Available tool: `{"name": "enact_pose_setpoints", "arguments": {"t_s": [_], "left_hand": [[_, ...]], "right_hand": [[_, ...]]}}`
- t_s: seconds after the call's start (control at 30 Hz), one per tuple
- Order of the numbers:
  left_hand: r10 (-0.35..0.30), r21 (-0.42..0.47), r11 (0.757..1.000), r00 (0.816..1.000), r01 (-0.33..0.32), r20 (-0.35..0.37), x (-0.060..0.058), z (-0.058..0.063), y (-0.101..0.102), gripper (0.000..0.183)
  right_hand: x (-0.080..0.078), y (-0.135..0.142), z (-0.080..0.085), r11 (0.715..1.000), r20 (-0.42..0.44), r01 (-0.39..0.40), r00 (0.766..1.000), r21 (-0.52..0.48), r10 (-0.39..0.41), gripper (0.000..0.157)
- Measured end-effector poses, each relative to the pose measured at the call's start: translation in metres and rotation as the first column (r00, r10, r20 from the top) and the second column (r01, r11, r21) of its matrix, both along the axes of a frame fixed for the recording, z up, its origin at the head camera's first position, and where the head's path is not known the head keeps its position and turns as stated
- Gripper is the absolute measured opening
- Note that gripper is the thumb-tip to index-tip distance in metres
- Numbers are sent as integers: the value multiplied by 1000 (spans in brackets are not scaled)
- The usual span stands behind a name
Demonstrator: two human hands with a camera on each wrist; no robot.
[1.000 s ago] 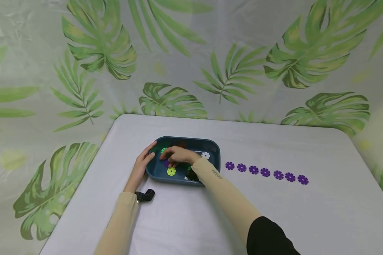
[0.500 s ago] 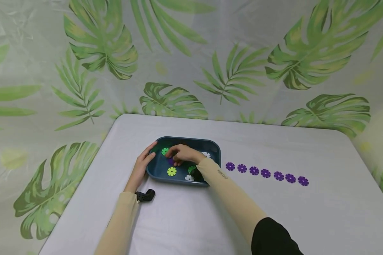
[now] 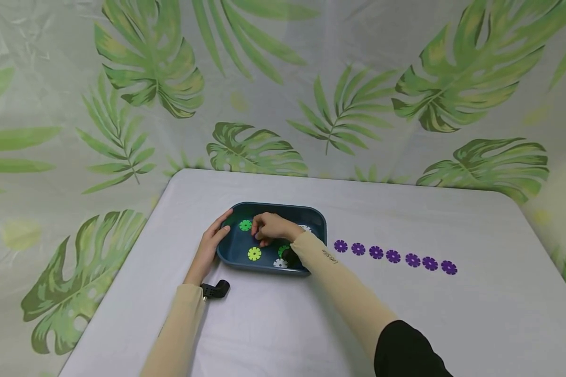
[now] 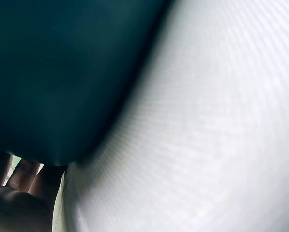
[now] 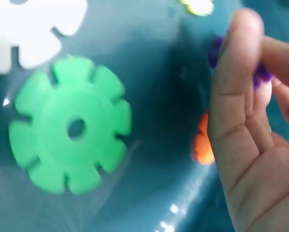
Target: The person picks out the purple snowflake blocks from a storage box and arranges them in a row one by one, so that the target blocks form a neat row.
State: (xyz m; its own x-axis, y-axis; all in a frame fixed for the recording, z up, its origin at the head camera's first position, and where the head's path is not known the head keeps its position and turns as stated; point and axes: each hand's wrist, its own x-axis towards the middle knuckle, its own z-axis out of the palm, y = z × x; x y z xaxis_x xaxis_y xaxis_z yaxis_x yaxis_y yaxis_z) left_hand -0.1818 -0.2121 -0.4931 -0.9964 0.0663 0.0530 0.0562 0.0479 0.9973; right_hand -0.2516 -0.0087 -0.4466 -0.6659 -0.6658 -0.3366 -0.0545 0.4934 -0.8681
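My right hand (image 3: 274,226) is inside the dark blue tray (image 3: 245,265), pinching a purple flower-shaped disc (image 5: 264,75) between thumb and fingers. Most of that disc is hidden by the fingers. At the tray's left end my left hand (image 3: 209,247) grips the wall, thumb over the rim and fingers along the outside. The left wrist view shows these fingers (image 4: 23,176) against the tray's outer wall. Near the right hand lie a yellow-green disc (image 3: 254,254), a green disc (image 3: 245,225), another green disc (image 5: 71,126) and an orange disc (image 5: 204,141).
White discs (image 3: 280,263) lie in the tray's right half. To the right of the tray, several purple discs (image 3: 393,256) form a slanting row on the white tablecloth (image 3: 358,209). A leaf-printed sheet (image 3: 349,115) hangs behind the table.
Inside the tray, my right hand has shifted slightly right, and the purple disc has come off the tray floor into its fingers. My left hand has stayed on the tray.
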Motion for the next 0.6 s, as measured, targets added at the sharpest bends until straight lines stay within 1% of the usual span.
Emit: {"name": "enact_pose_setpoints", "arguments": {"t_s": [0.07, 0.13, 0.17, 0.23, 0.33, 0.37, 0.5, 0.6], "left_hand": [[-10, 9, 1000, 1000, 10, 8, 3, 7, 1, 45], [-20, 13, 1000, 1000, 19, 18, 6, 15, 3, 45], [-22, 14, 1000, 1000, 22, 21, 6, 15, 3, 45], [-16, 4, 1000, 1000, 16, 27, 6, 15, 3, 45], [2, -15, 1000, 1000, -1, 16, 2, 4, 1, 44], [9, -20, 1000, 1000, -9, 12, 1, 0, 0, 44], [12, -27, 1000, 1000, -12, 9, 1, 0, 1, 44], [4, -18, 1000, 1000, -3, 12, 3, 4, 1, 44]], "right_hand": [[-3, 6, 5, 999, 11, -12, 1000, -32, 13, 6], [-6, 14, 11, 998, 16, -26, 999, -64, 27, 10], [-7, 19, 14, 995, 19, -34, 999, -90, 36, 13], [-9, 32, 22, 989, 32, -40, 998, -143, 45, 17], [-9, 56, 35, 977, 31, -41, 998, -211, 49, 20], [-8, 65, 39, 973, 30, -31, 999, -227, 38, 20], [-2, 109, 49, 967, -5, 17, 1000, -255, -19, 23], [5, 148, 50, 962, -16, 69, 997, -265, -75, 24]]}}
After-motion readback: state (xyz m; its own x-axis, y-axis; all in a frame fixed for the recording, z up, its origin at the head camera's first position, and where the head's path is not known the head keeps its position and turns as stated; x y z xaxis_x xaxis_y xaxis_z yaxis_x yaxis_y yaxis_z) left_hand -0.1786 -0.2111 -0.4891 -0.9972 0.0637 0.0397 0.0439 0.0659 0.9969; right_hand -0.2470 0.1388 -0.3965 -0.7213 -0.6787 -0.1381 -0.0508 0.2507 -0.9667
